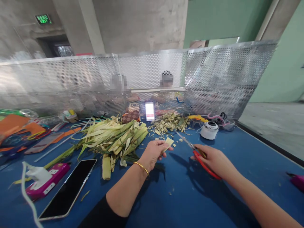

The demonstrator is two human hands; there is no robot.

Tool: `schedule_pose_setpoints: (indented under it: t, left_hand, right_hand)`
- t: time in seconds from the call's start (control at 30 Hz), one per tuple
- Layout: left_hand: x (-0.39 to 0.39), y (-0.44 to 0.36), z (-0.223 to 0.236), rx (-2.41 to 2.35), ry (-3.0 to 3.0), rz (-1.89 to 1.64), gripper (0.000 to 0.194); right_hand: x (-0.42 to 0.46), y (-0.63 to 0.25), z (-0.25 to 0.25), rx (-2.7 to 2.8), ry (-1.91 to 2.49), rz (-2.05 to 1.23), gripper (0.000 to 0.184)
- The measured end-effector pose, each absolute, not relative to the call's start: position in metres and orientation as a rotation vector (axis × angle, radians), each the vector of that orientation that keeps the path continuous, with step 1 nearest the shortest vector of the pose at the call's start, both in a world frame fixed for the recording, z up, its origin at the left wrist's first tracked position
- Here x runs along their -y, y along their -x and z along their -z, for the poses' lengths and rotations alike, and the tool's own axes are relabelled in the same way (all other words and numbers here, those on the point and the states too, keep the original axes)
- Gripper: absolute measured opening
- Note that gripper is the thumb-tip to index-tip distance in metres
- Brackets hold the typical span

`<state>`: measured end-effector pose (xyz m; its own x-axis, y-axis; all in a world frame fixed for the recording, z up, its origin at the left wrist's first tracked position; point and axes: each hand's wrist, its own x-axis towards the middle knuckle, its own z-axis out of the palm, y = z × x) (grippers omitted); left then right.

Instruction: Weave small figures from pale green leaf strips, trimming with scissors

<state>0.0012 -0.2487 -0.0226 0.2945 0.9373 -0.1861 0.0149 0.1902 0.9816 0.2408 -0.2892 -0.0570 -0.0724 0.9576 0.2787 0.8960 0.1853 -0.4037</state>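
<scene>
My left hand, with a gold bangle at the wrist, pinches a small pale strip of leaf above the blue table. My right hand is closed round the red handles of a pair of scissors; the blades point up and left, ending just right of the strip. A heap of green and yellow palm leaves lies just left of my left hand. A pile of small leaf cuttings sits behind both hands.
A black phone and a pink power bank with a white cable lie at front left. A white tape roll stands at the right, and a lit phone leans on the perforated metal screen. Two people sit behind the screen.
</scene>
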Motion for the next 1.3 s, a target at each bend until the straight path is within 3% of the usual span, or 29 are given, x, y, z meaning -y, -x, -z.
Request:
schedule_pose_setpoints:
  t: [0.1,0.2,0.33,0.47,0.63,0.8,0.93,1.03,1.13,1.3]
  left_hand:
    - [0.254,-0.002,0.017,-1.000,-1.036,-0.858,0.008]
    - [0.259,-0.004,0.013,-0.960,-0.906,-0.860,0.014]
    - [0.264,-0.008,0.014,-0.955,-0.873,-0.848,0.015]
    - [0.270,-0.014,0.016,-0.948,-0.887,-0.787,0.020]
    - [0.270,-0.015,0.019,-0.918,-0.919,-0.741,0.025]
    - [0.265,-0.013,0.023,-0.916,-0.882,-0.764,0.021]
    - [0.264,-0.014,0.023,-0.983,-0.896,-0.780,0.017]
    - [0.267,-0.016,0.020,-1.056,-0.988,-0.808,0.013]
    - [0.271,-0.018,0.018,-1.100,-1.175,-0.854,0.009]
    - [0.274,-0.020,0.026,-1.110,-1.478,-0.928,0.006]
  right_hand:
    - [0.280,-0.268,0.065,2.026,2.018,0.137,0.039]
    - [0.276,-0.290,0.069,2.125,2.131,0.213,0.033]
    - [0.280,-0.278,0.057,2.064,1.925,0.287,0.023]
    - [0.288,-0.223,0.035,1.884,1.354,0.008,0.023]
    - [0.283,-0.175,0.022,1.977,1.053,-0.235,0.011]
    - [0.254,-0.181,0.030,1.713,1.272,-0.311,0.021]
    - [0.236,-0.207,0.039,1.487,1.465,-0.141,0.032]
    - [0.237,-0.224,0.040,1.540,1.517,0.014,0.022]
    - [0.249,-0.226,0.035,1.696,1.537,0.203,0.025]
    - [0.273,-0.200,0.026,1.942,1.320,-0.435,0.031]
